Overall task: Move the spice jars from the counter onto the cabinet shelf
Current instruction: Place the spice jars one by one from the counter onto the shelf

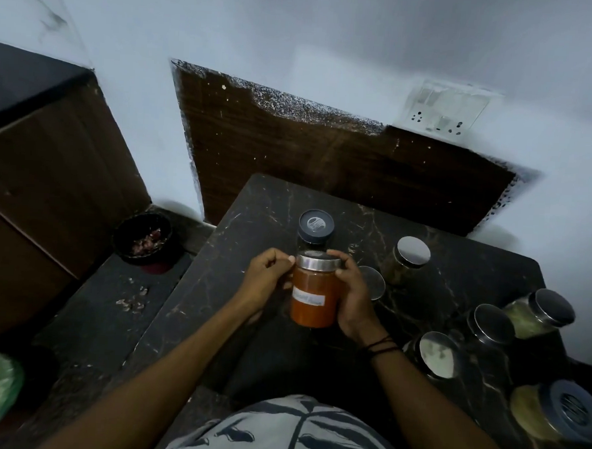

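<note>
The dark marble counter occupies the centre of the view, set against a pale wall with a brown wooden panel. Both forearms extend over the counter. The left hand and right hand are clamped together on opposite sides of one orange spice jar with a steel lid and a white label, holding it upright above the counter. A blue-lidded jar stands just behind it. Five more jars stand at the counter's right side. A dark bowl rests at left.
</note>
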Tool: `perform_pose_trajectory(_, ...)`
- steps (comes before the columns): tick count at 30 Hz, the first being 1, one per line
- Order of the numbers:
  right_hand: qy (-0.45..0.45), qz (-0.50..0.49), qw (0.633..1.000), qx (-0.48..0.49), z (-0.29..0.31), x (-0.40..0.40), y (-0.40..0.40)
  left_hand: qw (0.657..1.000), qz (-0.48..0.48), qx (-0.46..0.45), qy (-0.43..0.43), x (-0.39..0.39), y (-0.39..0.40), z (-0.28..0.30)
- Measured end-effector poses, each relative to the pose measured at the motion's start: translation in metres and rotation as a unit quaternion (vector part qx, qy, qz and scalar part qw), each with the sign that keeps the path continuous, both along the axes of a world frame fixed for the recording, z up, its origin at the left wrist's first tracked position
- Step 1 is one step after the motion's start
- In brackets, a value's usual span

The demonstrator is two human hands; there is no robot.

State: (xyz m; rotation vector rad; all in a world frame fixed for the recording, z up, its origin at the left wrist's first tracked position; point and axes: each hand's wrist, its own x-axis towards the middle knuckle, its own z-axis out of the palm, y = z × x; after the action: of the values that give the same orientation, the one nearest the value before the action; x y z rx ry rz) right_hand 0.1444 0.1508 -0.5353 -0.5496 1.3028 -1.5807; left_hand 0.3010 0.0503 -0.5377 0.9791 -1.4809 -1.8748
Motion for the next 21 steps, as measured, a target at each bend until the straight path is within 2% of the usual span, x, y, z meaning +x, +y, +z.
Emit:
perform_pose_trajectory(6,-0.05,0.012,0.999,0.0,0.027,-0.001,-0.015,0.998,-0.006,0.042,0.045,-0.015,0.005,0.021)
perform_pose_trajectory(12,-0.024,-0.004,0.998,-0.05,0.064,0.0,-0.025,0.994,0.033,0.0,0.107,-0.024,-0.003,0.056)
perform_pose_trajectory(16,0.027,-0.054,0.988,-0.14,0.134,-0.016,-0.055,0.984,0.053,-0.082,0.151,-0.044,-0.032,0.136)
perform_pose_trajectory(21,0.124,-0.083,0.954,-0.26,0.265,-0.038,-0.099,0.958,0.064,-0.167,0.225,-0.075,-0.072,0.279)
